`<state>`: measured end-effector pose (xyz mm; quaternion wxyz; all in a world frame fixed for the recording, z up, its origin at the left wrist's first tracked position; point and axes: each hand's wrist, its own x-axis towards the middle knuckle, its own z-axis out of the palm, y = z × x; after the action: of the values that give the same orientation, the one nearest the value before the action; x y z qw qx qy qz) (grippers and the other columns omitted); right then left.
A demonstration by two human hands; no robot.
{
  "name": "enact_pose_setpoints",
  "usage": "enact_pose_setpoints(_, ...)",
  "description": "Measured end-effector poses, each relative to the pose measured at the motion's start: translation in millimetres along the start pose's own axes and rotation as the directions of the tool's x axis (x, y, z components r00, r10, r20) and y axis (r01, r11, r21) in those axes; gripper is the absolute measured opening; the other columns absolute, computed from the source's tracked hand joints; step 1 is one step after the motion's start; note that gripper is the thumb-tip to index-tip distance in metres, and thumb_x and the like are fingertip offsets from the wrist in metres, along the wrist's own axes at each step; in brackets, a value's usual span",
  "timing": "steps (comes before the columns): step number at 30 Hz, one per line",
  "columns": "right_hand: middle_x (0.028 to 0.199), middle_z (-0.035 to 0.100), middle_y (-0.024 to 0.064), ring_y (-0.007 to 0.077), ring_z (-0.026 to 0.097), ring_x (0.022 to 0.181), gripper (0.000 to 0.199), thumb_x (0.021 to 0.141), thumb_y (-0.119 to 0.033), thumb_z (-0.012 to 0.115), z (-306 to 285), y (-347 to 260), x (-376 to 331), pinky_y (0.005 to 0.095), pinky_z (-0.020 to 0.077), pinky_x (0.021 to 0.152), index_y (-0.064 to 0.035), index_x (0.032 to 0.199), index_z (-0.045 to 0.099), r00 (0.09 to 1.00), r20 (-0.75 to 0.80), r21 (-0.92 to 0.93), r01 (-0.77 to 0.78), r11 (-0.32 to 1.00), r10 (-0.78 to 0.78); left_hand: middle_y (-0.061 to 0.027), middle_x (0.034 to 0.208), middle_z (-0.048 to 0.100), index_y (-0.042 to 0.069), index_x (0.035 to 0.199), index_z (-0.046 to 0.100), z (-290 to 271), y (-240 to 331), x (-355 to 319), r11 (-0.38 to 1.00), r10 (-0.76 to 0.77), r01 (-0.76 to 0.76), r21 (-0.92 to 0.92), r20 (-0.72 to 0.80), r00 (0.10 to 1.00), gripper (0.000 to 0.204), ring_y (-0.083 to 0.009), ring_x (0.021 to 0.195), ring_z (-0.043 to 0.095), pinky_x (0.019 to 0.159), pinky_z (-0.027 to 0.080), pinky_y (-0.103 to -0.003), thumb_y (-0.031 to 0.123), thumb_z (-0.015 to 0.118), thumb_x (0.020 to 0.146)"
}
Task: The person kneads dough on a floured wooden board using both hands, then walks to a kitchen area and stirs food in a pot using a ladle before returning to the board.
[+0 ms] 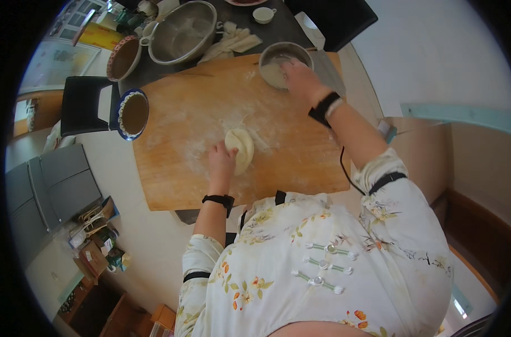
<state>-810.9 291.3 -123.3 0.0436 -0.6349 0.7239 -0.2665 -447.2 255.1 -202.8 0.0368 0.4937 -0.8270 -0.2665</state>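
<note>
A pale, folded piece of dough [241, 150] lies on a floured wooden board [171, 185]. My left hand [221, 162] is at its left side, fingers curled and thumb pressed on the dough's edge. Toward the far right of the board stands a metal bowl [268, 55] with white flour [273, 76] in it. Over its right rim reaches my right hand [301, 80], the fingers bunched together down at the flour. How much flour they hold is hidden from above.
Behind the board are a large metal basin [183, 33], a crumpled cloth [231, 44] and a small white cup [263, 15]. Two patterned bowls, one red-rimmed [124, 58] and one blue-rimmed [133, 114], stand along the left. A black chair [87, 105] is beyond them.
</note>
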Motion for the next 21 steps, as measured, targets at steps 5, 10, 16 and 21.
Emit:
enact_pose_setpoints(5,0.136,0.058,0.0234,0.0394,0.058,0.122,0.044,0.089,-0.006,0.052,45,24,61,0.0466,0.048,0.103,-0.0013,0.133,0.056,0.713,0.598,-0.285,-0.239,0.928,0.367,-0.0257,0.115,0.06,-0.003,0.128,0.055,10,-33,-18,0.985,-0.113,0.098,-0.145,-0.104,0.988,0.051,-0.0412,0.104,0.059,0.089,0.05,-0.049,0.024,0.071,0.088)
enact_pose_setpoints(10,0.136,0.061,0.0187,0.0376,0.059,0.122,0.055,0.086,-0.01,0.059,71,38,67,0.0466,0.0455,0.105,-0.0131,0.141,0.057,0.708,0.672,-0.109,-0.195,0.975,0.217,-0.025,0.12,0.059,-0.004,0.134,0.05,-11,-14,-53,0.986,-0.153,0.155,-0.056,0.028,0.988,0.069,-0.0404,0.112,0.056,0.093,0.048,-0.048,0.024,0.079,0.079)
enact_pose_setpoints(16,0.091,0.069,0.0073,0.0172,0.064,0.076,0.029,0.087,-0.013,0.066,52,50,70,0.0318,0.0515,0.066,0.002,0.112,0.068,0.629,0.759,0.229,-0.501,0.834,0.169,-0.0247,0.129,0.054,0.0,0.143,0.043,-26,27,-48,1.0,0.003,-0.002,0.025,-0.024,1.0,0.087,-0.0415,0.117,0.055,0.097,0.048,-0.046,0.024,0.085,0.071)
enact_pose_setpoints(21,0.08,0.063,-0.0002,0.0074,0.055,0.066,0.018,0.095,-0.014,0.061,-18,-24,63,0.0243,0.0448,0.057,-0.0006,0.104,0.069,0.648,0.755,0.45,-0.624,0.639,0.101,-0.0247,0.123,0.059,0.0,0.141,0.046,-17,7,-39,0.997,-0.05,0.052,-0.064,0.034,0.998,0.084,-0.0414,0.111,0.059,0.096,0.049,-0.043,0.02,0.085,0.07)
